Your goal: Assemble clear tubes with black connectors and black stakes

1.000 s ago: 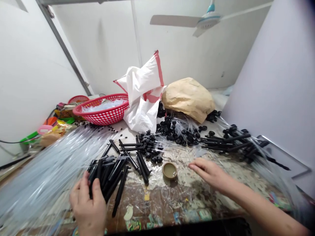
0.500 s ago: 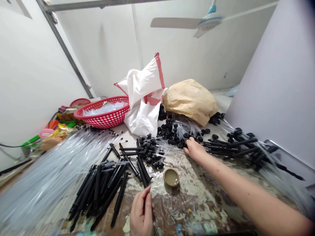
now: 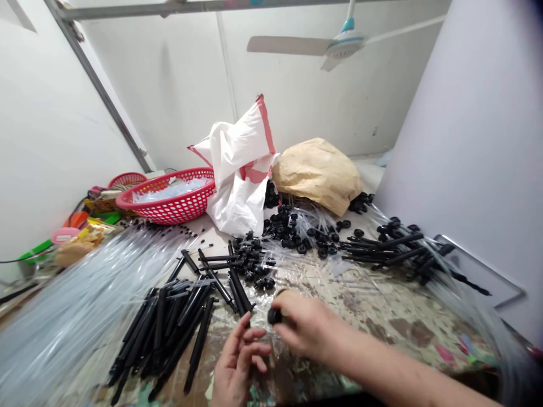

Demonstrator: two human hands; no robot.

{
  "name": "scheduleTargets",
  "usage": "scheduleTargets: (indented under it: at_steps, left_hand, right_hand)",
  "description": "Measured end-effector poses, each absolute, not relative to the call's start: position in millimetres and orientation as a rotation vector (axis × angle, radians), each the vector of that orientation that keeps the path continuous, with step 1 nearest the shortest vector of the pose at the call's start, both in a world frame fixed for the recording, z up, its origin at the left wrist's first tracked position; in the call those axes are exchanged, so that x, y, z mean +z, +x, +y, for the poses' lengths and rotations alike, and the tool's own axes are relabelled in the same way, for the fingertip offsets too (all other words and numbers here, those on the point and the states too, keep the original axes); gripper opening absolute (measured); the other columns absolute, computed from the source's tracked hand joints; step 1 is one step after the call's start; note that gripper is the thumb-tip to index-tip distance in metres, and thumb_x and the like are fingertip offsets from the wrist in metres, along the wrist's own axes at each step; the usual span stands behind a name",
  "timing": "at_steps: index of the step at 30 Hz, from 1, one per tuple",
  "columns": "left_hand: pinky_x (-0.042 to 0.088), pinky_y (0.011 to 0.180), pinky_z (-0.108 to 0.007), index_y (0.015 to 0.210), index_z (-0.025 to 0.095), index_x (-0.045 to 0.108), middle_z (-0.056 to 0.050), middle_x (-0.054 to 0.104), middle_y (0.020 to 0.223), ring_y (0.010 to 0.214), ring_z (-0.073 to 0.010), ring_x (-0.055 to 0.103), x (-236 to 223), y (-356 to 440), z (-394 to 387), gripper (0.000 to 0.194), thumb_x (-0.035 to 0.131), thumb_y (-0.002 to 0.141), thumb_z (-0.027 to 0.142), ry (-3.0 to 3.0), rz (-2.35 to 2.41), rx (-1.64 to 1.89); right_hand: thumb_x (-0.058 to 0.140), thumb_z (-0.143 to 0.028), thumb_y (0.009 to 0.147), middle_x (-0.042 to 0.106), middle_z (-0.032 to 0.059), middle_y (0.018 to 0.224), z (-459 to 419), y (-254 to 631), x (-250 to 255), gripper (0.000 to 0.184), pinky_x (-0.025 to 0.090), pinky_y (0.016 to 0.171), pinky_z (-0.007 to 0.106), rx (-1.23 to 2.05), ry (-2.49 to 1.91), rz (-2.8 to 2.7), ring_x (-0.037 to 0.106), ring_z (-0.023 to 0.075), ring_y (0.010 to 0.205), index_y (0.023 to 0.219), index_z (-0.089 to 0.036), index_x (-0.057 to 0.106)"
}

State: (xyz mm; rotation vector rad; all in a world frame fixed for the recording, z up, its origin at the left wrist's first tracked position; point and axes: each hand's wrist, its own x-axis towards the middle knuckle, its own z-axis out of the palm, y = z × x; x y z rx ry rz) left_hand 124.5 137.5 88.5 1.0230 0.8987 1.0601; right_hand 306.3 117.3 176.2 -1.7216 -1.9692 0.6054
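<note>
My right hand (image 3: 311,328) pinches a small round black plastic piece (image 3: 274,315) between thumb and fingers, just above the table's middle. The little bowl is almost wholly hidden behind this hand. Close by on the left, my left hand (image 3: 240,362) has its fingers apart and slightly curled, with nothing visible in them. Its index fingertip lies near the lower ends of some black tubes (image 3: 240,291); whether it touches them I cannot tell. Further left is a pile of black tubes (image 3: 169,322) with thin clear stems. Small black fittings (image 3: 252,257) are heaped beyond my hands.
Long clear plastic tubes (image 3: 85,299) cover the left side. Behind stand a red basket (image 3: 169,210), a white sack (image 3: 240,169) and brown paper (image 3: 318,172) over round black pieces (image 3: 288,226). More black tubes (image 3: 386,249) lie at right, beside a white panel (image 3: 419,158).
My right hand went out to the heap of round black pieces, then came back toward my left hand with one. My left hand moved right from the tube pile to the middle, and its fingers spread.
</note>
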Motion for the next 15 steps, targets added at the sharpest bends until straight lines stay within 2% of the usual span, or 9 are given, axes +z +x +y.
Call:
scheduleTargets:
  at_steps: [4, 7, 9, 11, 14, 15]
  left_hand:
    - [0.051, 0.065, -0.027, 0.099, 0.021, 0.071, -0.009, 0.071, 0.099, 0.078, -0.0218, 0.065, 94, 120, 140, 0.042, 0.074, 0.063, 0.042, 1.043, 0.97, 0.963]
    - [0.05, 0.055, -0.026, 0.095, 0.02, 0.072, -0.009, 0.073, 0.087, 0.063, -0.0184, 0.064, 101, 122, 138, 0.04, 0.074, 0.063, 0.043, 0.887, 0.987, 0.961]
    - [0.047, 0.05, -0.023, 0.093, 0.02, 0.072, -0.008, 0.073, 0.081, 0.056, -0.015, 0.062, 106, 125, 136, 0.039, 0.075, 0.061, 0.042, 0.78, 0.98, 0.984]
    - [0.046, 0.05, -0.02, 0.09, 0.02, 0.073, -0.008, 0.073, 0.08, 0.057, -0.0142, 0.062, 108, 127, 134, 0.038, 0.078, 0.059, 0.042, 0.748, 0.978, 1.01]
    - [0.043, 0.044, -0.018, 0.089, 0.021, 0.074, -0.009, 0.073, 0.079, 0.054, -0.0129, 0.061, 108, 129, 135, 0.039, 0.078, 0.058, 0.044, 0.759, 0.977, 1.003]
    - [0.041, 0.042, -0.018, 0.089, 0.021, 0.074, -0.009, 0.073, 0.079, 0.053, -0.0128, 0.061, 107, 129, 135, 0.039, 0.077, 0.058, 0.045, 0.764, 0.978, 0.996]
  right_hand:
    - [0.059, -0.02, 0.077, 0.063, 0.0088, 0.097, 108, 266, 160, 0.023, 0.05, 0.074, 0.03, 0.54, -1.542, -2.195, 0.06, 0.0205, 0.086, 0.098, -0.013, 0.062]
    - [0.061, -0.027, 0.079, 0.06, 0.0062, 0.106, 118, 285, 158, 0.032, 0.05, 0.076, 0.027, 0.571, -1.496, -2.082, 0.06, 0.0168, 0.088, 0.109, -0.018, 0.059]
    - [0.054, -0.032, 0.085, 0.059, 0.0053, 0.11, 136, 319, 162, 0.034, 0.05, 0.078, 0.028, 0.542, -1.649, -1.952, 0.06, 0.0148, 0.088, 0.116, -0.02, 0.055]
    - [0.048, -0.03, 0.089, 0.059, 0.0047, 0.109, 161, 364, 164, 0.026, 0.048, 0.083, 0.027, 0.353, -1.982, -1.806, 0.058, 0.0141, 0.095, 0.112, -0.021, 0.058]
    - [0.041, -0.02, 0.092, 0.055, 0.014, 0.114, 202, 430, 159, 0.027, 0.044, 0.09, 0.034, 0.205, -2.277, -1.57, 0.055, 0.0183, 0.103, 0.113, -0.012, 0.056]
    - [0.045, -0.023, 0.091, 0.055, 0.0128, 0.115, 214, 448, 156, 0.026, 0.046, 0.088, 0.037, 0.178, -2.361, -1.496, 0.055, 0.0193, 0.102, 0.113, -0.013, 0.055]
